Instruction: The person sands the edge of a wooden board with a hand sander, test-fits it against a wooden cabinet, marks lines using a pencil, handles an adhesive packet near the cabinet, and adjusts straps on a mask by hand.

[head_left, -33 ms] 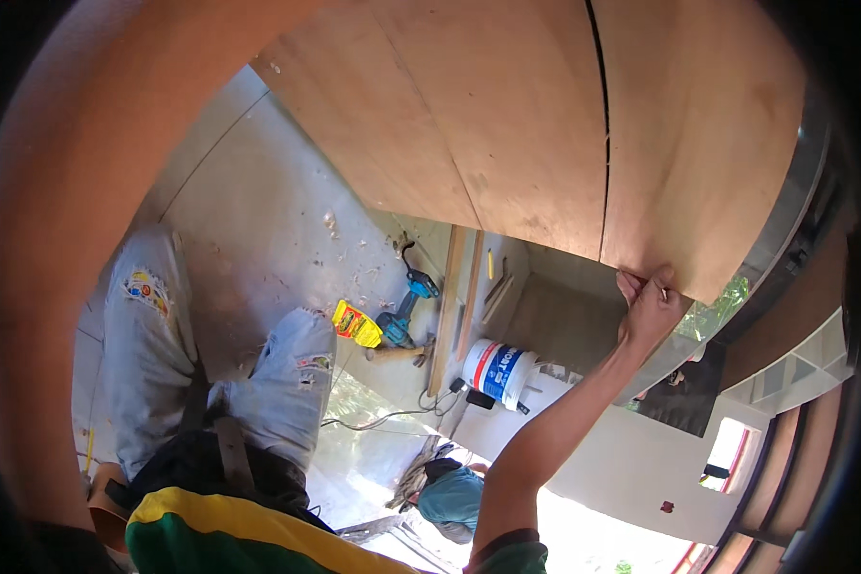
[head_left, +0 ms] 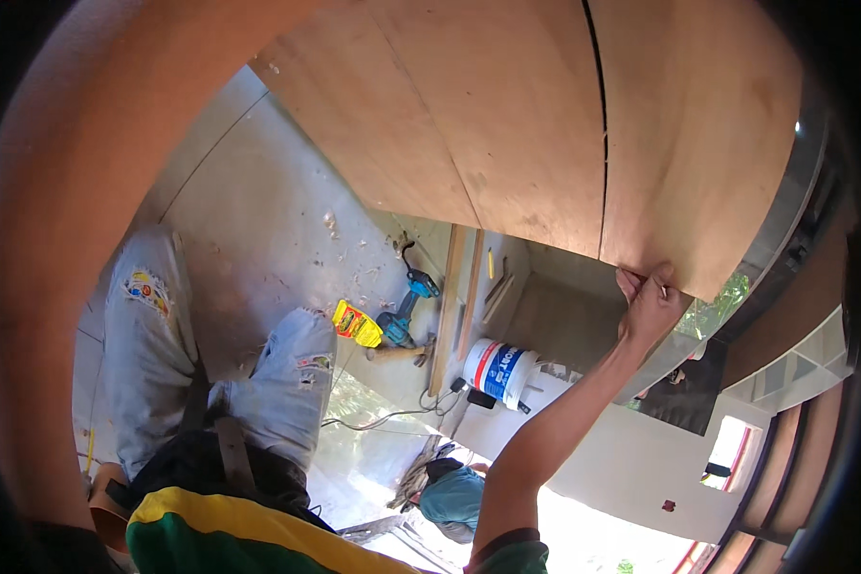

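Note:
A plywood panel (head_left: 440,105) with a dark split running along it fills the upper middle. My right hand (head_left: 652,298) is closed on its lower edge at the right, fingers bent around the rim; whether a small piece is also pinched there I cannot tell. My left forearm rises along the left side of the picture and leaves the top edge, so the hand on it is out of sight. Below the panel lie a blue cordless tool (head_left: 404,320), a hammer (head_left: 392,354), a yellow packet (head_left: 354,323) and wooden strips (head_left: 450,301).
My legs in ripped jeans rest on the tiled floor (head_left: 210,172). A white bucket (head_left: 498,370), a cable (head_left: 373,423) and a yellow-handled item (head_left: 490,263) are nearby. A person in teal (head_left: 454,497) is at the bottom middle. A white wall (head_left: 584,459) stands at the right.

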Motion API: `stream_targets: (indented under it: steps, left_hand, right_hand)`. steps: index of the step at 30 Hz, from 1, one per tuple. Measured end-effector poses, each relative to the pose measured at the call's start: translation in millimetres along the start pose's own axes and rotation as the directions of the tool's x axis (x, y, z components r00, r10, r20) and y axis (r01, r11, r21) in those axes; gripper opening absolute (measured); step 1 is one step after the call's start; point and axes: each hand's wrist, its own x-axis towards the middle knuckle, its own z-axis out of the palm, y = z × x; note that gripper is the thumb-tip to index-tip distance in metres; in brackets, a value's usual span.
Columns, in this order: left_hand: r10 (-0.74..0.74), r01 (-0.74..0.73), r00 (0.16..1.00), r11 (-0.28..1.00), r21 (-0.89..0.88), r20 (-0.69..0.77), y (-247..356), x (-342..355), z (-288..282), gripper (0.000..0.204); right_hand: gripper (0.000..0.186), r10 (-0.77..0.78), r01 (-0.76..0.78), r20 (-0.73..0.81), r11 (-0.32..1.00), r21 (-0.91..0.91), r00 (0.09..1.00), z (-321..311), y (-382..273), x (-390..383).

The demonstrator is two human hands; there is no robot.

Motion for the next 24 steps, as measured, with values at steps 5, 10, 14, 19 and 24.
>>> stream_targets:
  steps: [5,10,14,19,24]
  left_hand:
    - [-0.086,0.088,0.996,0.983,-0.159,0.014,-81.3,22.6,-45.5,0.069]
    - [-0.190,0.192,0.981,0.956,-0.220,0.031,-139.8,34.6,-72.7,0.066]
    - [-0.213,0.213,0.977,0.949,-0.232,0.027,-165.9,38.5,-78.8,0.065]
    - [-0.018,-0.041,0.967,0.973,-0.225,-0.254,-183.1,31.0,-58.5,0.056]
    - [0.050,-0.073,0.994,0.966,-0.247,-0.098,-186.9,41.5,-81.1,0.047]
  right_hand:
    - [0.055,-0.008,0.008,0.001,0.999,0.040,1.000,-0.3,0.5,2.2]
    - [0.053,0.019,-0.019,0.003,1.000,0.015,1.000,0.2,-0.3,4.3]
    - [0.054,0.000,0.000,-0.001,0.999,0.033,1.000,-4.1,8.7,7.7]
    - [0.056,-0.039,0.040,-0.032,0.999,0.019,0.999,3.7,0.7,-3.5]
    - [0.057,-0.067,0.068,-0.038,0.997,0.030,0.997,2.6,9.8,-1.2]
